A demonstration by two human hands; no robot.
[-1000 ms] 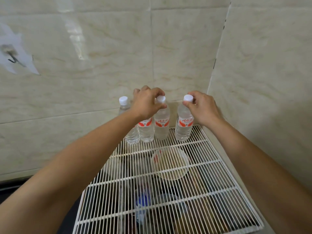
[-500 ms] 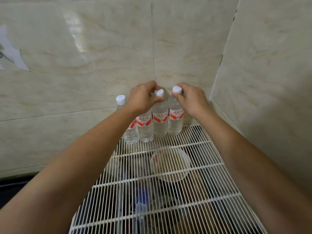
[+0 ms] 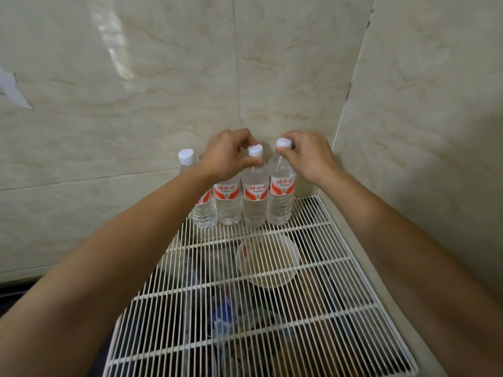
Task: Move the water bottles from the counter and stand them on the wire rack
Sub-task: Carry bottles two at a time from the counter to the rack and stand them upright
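The rightmost water bottle (image 3: 280, 191), apart a second ago, now stands against its neighbour (image 3: 254, 197) at the back of the wire rack (image 3: 326, 240). The right hand (image 3: 307, 156) fingers pinch its cap; the left hand (image 3: 226, 156) fingers pinch the neighbour's neck. Only the release appears to remain.

Clear glossy plastic bottles (image 3: 254, 197); white coated wire rack (image 3: 313, 308); glossy marbled wall tiles (image 3: 163, 77).
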